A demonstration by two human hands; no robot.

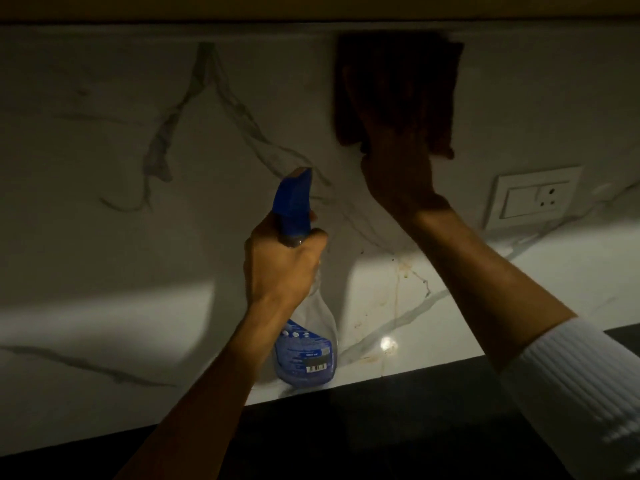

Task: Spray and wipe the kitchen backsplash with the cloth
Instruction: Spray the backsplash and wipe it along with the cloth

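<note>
A blue spray bottle (304, 320) is held tight by the neck in the left hand (280, 261), above the dark counter (381, 427). A dark cloth (446, 98) is pressed flat on the marble backsplash (104, 168) up high under the open right hand (398, 161).

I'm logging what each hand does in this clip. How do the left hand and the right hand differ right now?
The left hand is curled shut around the neck of the clear spray bottle with the blue trigger head; the right hand lies flat on the dark brown cloth. The left is lower and better lit; the right is raised near the top of the white marble backsplash, in shadow. Both reach towards the backsplash.
</note>
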